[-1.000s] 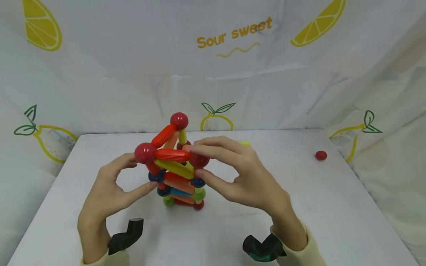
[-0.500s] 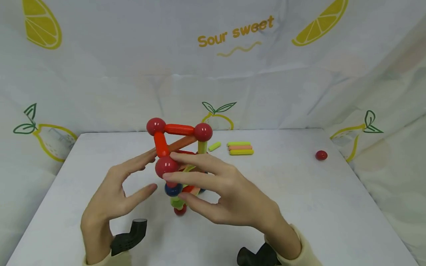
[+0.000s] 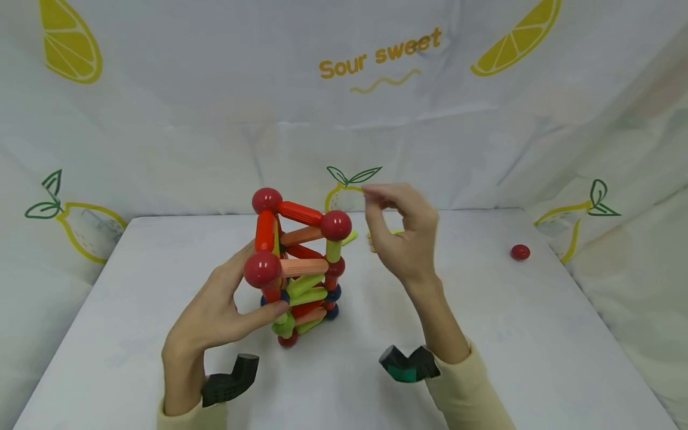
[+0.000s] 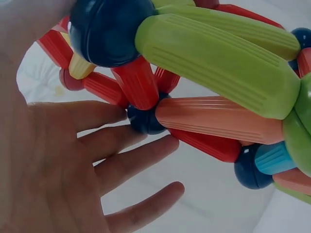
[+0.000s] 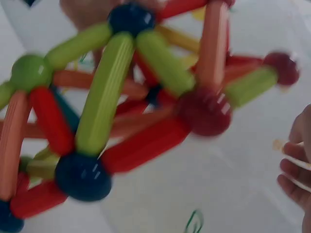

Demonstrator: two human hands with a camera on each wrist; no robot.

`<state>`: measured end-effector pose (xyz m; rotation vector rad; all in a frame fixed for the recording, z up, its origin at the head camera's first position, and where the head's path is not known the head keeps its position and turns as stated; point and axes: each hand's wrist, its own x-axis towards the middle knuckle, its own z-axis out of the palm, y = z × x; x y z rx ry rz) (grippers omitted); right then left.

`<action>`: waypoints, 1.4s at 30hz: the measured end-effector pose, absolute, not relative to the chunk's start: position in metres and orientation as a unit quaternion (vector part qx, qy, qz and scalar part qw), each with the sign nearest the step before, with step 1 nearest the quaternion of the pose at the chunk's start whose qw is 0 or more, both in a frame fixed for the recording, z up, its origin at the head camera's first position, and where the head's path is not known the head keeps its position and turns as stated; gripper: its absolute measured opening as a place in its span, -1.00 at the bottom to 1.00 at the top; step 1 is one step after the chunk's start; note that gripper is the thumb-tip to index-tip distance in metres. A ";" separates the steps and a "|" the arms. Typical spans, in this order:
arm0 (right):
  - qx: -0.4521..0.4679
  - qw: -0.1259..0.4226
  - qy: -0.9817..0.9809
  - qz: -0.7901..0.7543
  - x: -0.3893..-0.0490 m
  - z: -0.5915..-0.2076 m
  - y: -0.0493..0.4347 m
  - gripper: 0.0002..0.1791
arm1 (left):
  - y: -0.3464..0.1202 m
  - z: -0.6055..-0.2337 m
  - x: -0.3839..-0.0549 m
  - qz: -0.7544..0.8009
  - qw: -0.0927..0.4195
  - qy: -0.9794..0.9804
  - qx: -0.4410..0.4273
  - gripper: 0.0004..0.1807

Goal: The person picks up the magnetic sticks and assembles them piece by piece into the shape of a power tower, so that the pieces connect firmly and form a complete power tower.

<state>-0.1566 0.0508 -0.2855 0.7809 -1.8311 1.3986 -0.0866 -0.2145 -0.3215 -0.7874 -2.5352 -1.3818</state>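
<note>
A tower of magnetic building sticks and balls (image 3: 303, 267) stands on the white table, red balls at its top corners and blue and green ones lower down. My left hand (image 3: 215, 313) holds its left side, thumb at a blue ball on the near edge. In the left wrist view the fingers (image 4: 141, 158) reach to another blue ball (image 4: 146, 119) on the far side. To the right of the tower, my right hand (image 3: 411, 239) is raised with its fingers loosely bent and nothing seen in them. The right wrist view shows the tower's sticks (image 5: 104, 94) up close, blurred.
Behind the right hand lie loose sticks (image 3: 399, 232), mostly covered by it, and a lime stick (image 3: 350, 237) lies beside them. A single red ball (image 3: 519, 252) sits far right on the table (image 3: 516, 334). A lemon-print cloth (image 3: 215, 149) hangs behind.
The tower has turned, now showing a peach stick along its near top edge. My right hand has left the tower, moving up and right; my left hand has moved right and taken hold of it.
</note>
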 end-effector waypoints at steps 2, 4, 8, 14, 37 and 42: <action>0.269 0.248 -0.794 0.485 -0.178 -0.309 0.051 -0.74 | -0.216 -0.323 -0.087 -0.456 0.074 -0.846 -0.266 -0.06; 0.255 0.150 -0.861 0.414 -0.196 -0.335 0.048 -0.63 | -0.217 -0.325 -0.089 -0.453 0.077 -0.846 -0.271 -0.17; 0.228 0.018 -0.916 0.331 -0.218 -0.377 0.045 -0.56 | -0.214 -0.329 -0.092 -0.450 0.082 -0.845 -0.278 -0.33; 0.220 -0.009 -0.942 0.254 -0.226 -0.410 0.049 -0.91 | -0.212 -0.329 -0.094 -0.457 0.076 -0.844 -0.270 -0.33; 0.261 0.116 -0.883 0.374 -0.182 -0.309 0.068 -0.67 | -0.200 -0.336 -0.102 -0.463 0.068 -0.839 -0.278 -0.32; 0.294 0.212 -0.838 0.408 -0.162 -0.259 0.071 -0.67 | -0.198 -0.335 -0.104 -0.459 0.081 -0.843 -0.270 -0.34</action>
